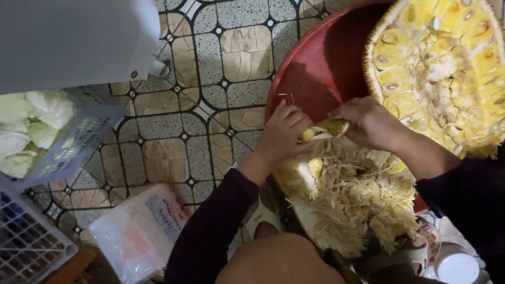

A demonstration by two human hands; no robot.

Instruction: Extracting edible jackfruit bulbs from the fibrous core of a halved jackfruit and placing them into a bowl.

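Both hands — left hand (284, 131), right hand (368, 123) — pinch one yellow jackfruit pod (325, 128), each grip clamped on it.

My left hand (284, 134) and right hand (368, 123) meet over a yellow pod (329, 127), so there is no gap between them. At one o'clock the cut jackfruit half (436, 68) blocks me. At twelve o'clock the inside of the red basin (321, 68) is bare, and I could pass there. At six o'clock a heap of pale fibres (352, 205) fills the way. At nine o'clock the tiled floor (210, 105) lies open up to the plastic crate (68, 147).
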